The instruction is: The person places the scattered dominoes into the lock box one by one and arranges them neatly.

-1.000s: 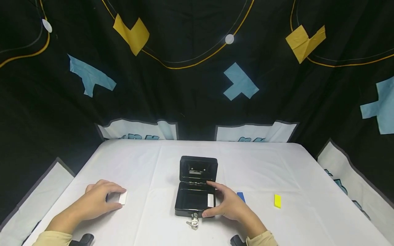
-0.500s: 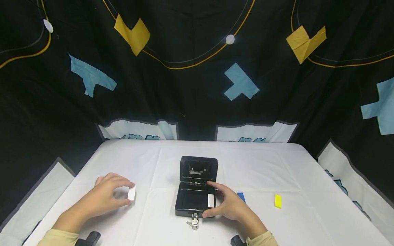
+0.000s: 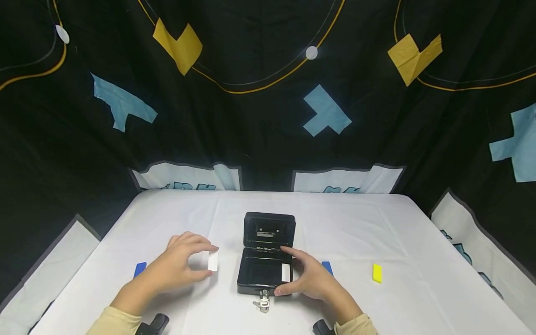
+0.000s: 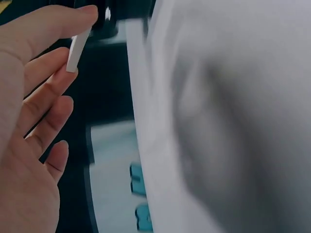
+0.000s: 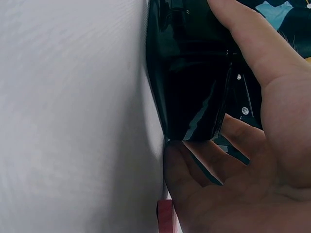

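My left hand (image 3: 176,263) pinches a small white block (image 3: 213,261) between thumb and fingertips, above the table left of the cash box. In the left wrist view the white block (image 4: 77,51) stands on edge between thumb and fingers. The black cash box (image 3: 255,270) stands with its lid raised and keys (image 3: 264,303) hanging from the front lock. A white block (image 3: 286,273) lies inside it, at the right. My right hand (image 3: 311,277) grips the box's right side, thumb at the front corner and fingers toward the hinge. The right wrist view shows the box wall (image 5: 189,97) between them.
A blue block (image 3: 140,269) lies behind my left wrist. Another blue block (image 3: 327,267) sits just right of my right hand, and a yellow block (image 3: 377,273) is farther right. A red piece (image 5: 165,216) shows below my right hand. Black curtain (image 3: 251,130) hangs behind the white table.
My left hand has carried the white block rightward toward the cash box, uncovering the blue block at the left. My right hand has stayed on the box.
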### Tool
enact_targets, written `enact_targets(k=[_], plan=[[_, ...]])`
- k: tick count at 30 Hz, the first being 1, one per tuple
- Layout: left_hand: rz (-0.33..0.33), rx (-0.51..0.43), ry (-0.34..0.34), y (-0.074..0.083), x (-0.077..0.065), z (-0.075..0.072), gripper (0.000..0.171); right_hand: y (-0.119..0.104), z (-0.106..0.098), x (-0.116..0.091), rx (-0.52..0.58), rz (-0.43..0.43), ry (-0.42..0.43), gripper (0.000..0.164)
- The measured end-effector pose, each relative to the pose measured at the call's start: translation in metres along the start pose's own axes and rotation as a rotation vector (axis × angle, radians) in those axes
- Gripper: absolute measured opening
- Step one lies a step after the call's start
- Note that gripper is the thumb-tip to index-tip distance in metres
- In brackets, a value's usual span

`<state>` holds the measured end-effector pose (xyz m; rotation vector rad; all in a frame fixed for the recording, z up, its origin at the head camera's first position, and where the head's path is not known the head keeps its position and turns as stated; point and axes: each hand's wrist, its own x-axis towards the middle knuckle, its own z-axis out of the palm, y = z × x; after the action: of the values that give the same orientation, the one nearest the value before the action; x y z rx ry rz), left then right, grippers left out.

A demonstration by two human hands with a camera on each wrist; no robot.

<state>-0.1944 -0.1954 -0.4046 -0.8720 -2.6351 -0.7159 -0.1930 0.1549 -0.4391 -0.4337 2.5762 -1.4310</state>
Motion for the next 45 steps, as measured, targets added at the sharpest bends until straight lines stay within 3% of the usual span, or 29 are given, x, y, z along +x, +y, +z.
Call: enact_targets(k=[6, 12, 20, 29, 45], plan=[[0.057, -0.039, -0.027, 0.025, 0.020, 0.024, 0.044, -0.003, -0.001, 0.000, -0.025, 0.014, 0.010, 0.105], [0.027, -0.020, -0.142, 0.049, 0.038, 0.048, 0.046, -0.004, 0.000, 0.001, -0.019, 0.015, -0.001, 0.104], [0.039, -0.001, -0.265, 0.061, 0.058, 0.075, 0.044, -0.004, 0.001, 0.000, -0.022, 0.010, -0.009, 0.103], [-0.010, -0.026, -0.329, 0.072, 0.072, 0.087, 0.043, -0.003, 0.000, 0.001, -0.009, 0.001, -0.027, 0.102], [-0.010, -0.111, -0.291, 0.072, 0.076, 0.092, 0.043, 0.002, -0.003, 0.000, -0.041, 0.009, -0.016, 0.101]])
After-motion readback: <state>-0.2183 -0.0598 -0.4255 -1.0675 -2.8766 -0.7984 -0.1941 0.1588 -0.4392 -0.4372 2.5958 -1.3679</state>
